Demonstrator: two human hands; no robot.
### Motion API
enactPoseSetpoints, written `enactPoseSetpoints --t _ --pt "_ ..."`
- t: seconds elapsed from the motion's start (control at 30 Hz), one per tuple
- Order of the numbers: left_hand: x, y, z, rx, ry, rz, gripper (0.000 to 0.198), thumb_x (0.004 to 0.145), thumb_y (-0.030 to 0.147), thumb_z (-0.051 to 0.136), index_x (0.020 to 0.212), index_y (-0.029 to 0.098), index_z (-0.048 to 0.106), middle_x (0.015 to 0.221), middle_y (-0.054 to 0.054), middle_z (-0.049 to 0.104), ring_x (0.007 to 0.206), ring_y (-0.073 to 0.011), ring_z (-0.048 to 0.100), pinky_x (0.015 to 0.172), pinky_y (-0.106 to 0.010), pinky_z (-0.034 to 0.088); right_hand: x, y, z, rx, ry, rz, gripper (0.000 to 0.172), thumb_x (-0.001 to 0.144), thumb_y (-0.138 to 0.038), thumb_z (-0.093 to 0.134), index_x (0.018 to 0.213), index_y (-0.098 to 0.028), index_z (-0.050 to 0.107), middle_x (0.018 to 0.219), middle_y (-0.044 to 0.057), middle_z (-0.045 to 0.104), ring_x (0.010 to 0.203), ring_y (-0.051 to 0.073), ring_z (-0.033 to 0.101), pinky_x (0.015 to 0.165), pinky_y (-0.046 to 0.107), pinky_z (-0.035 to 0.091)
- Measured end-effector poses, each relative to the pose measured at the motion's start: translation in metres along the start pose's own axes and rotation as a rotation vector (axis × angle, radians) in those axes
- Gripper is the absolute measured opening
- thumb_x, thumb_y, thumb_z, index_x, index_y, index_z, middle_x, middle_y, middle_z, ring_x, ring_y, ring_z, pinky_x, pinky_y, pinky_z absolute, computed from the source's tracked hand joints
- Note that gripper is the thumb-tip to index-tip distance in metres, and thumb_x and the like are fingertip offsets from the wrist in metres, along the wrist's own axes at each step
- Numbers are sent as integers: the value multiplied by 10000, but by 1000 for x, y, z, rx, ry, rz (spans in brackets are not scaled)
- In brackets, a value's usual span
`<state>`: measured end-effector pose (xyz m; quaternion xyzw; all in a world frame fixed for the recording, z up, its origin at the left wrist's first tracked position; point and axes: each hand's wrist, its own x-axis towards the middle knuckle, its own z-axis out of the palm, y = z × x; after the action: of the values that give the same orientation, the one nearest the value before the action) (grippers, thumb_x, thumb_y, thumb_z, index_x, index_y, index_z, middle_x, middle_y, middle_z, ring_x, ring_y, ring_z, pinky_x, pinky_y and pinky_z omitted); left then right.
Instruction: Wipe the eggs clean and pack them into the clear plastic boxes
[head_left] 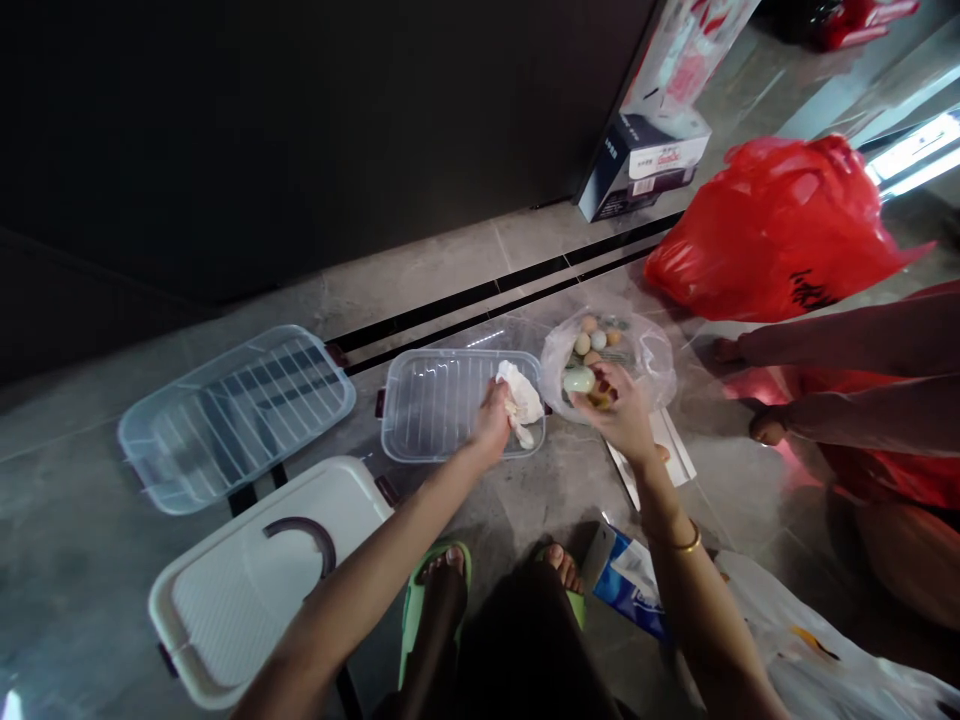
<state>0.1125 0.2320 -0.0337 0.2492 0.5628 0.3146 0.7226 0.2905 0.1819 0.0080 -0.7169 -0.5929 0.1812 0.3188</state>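
Note:
My left hand point(495, 415) is closed around a crumpled white tissue point(523, 400), above the right end of a clear plastic container point(431, 405) with a ribbed bottom. A pale greenish egg point(579, 380) is between the fingers of my right hand point(619, 405), over an open clear plastic bag point(652, 350). Inside that bag lie several more eggs point(598, 340), brown and pale. Part of the bag's contents is hidden behind my right hand.
A second clear container point(240, 415) and a white lid point(225, 610) with a dark handle lie to the left. A blue tissue pack point(626, 580) is near my feet. Rightward are a red plastic bag point(787, 235), another person's legs point(862, 340) and a box point(645, 160).

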Motion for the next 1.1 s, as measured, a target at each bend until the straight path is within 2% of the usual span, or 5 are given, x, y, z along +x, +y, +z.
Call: enactPoseSetpoints --t 0.13,0.33,0.7,0.93,1.1 --pt "-19 -9 10 -31 -114 -33 253 894 406 440 948 186 553 946 -55 693 890 -177 668 743 -263 521 -27 -36 14 62 -5 -68 319 799 -307 687 1094 -210 612 1011 71 697 852 217 612 774 356 508" --pt "-39 -8 8 -162 -83 -77 146 874 260 447 846 176 563 792 -32 684 794 -154 662 722 -252 515 -49 -40 30 -31 18 -85 328 810 -261 669 1128 -197 623 1044 92 724 894 247 619 821 386 507" --pt "-57 -14 5 161 -173 250 359 972 405 417 1280 258 527 1351 -42 610 1221 -187 582 996 -278 471 -53 -54 33 -244 -44 -68 343 773 -200 671 1113 -168 646 1023 122 715 942 294 605 862 427 487" --pt "-54 -9 0 266 -192 265 233 946 318 441 1135 215 530 940 -15 659 843 -152 621 782 -235 502 -51 -55 34 -126 -59 -109 305 770 -189 633 1073 -179 655 924 103 716 858 278 617 785 410 517" --pt "-52 -7 3 137 -107 155 157 931 254 420 965 224 570 886 17 667 856 -144 627 777 -214 502 -52 -55 35 -51 -42 -114 290 768 -200 644 1057 -191 667 903 90 719 850 268 623 757 393 521"
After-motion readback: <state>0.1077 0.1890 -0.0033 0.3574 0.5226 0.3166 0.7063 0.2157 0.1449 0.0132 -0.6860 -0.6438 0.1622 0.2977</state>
